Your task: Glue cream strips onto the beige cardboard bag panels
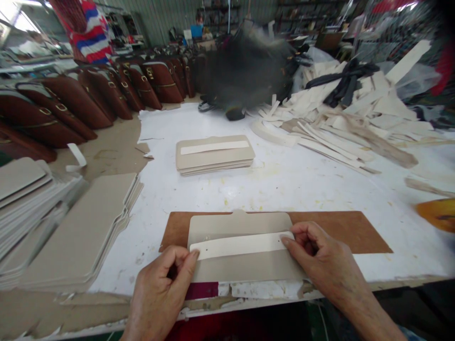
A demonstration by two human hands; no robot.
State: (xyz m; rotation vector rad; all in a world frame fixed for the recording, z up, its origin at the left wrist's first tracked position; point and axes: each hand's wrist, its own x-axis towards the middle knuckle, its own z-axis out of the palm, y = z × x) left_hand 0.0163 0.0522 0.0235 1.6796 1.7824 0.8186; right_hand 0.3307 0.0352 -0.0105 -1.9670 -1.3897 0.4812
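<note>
A white strip (241, 245) with a small dark dot near each end lies across a beige panel (245, 271) at the table's front edge. The strip's left end is pinched between thumb and fingers of my left hand (161, 286). At the strip's other end, my right hand (323, 260) grips it the same way. Beneath the panel is a flat brown sheet (334, 229), which sticks out on both sides. Farther back sits a small stack of beige panels (215, 158), with another white strip (214, 148) on top.
Large beige panels (81, 227) are stacked at the left, below a row of brown bags (78, 99). Off-white scraps (362, 109) pile up at back right. A blurred dark heap (249, 66) stands at the back. Something yellow (437, 214) is at the right edge.
</note>
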